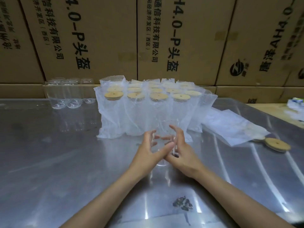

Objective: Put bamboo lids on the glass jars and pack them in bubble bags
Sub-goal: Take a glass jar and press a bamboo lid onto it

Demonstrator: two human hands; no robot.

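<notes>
We stood at a steel bench [49,162], both hands around one clear glass jar [164,140] set upright on it, mouth open, no lid on. Left hand [150,148]: fingers curled round the jar's left wall, thumb reaching across the near side. Right hand [182,150]: fingers curved over the right wall, fingertips [172,127] raised near the rim. Both grips were closed on the jar; how firmly, we could not tell through the glass.

Just behind the jar stood a block of packed jars in bubble bags [148,116], several rows deep, each topped by a round bamboo lid [113,94] with a small centre hole. The bags' open tops stood up around the lids.

Far left, against the wall: a cluster of bare glass jars [69,94], unlidded, well apart from the hands.

Right of the packed block: a flat stack of empty bubble bags [230,127] lying on the bench. At its near corner, loose bamboo lids [277,144], one partly tucked under the bags' edge.

Near edge of the bench, between our forearms: a small dark scrap [182,204], too unclear to name. Printed cardboard cartons [98,38] walled the back.
</notes>
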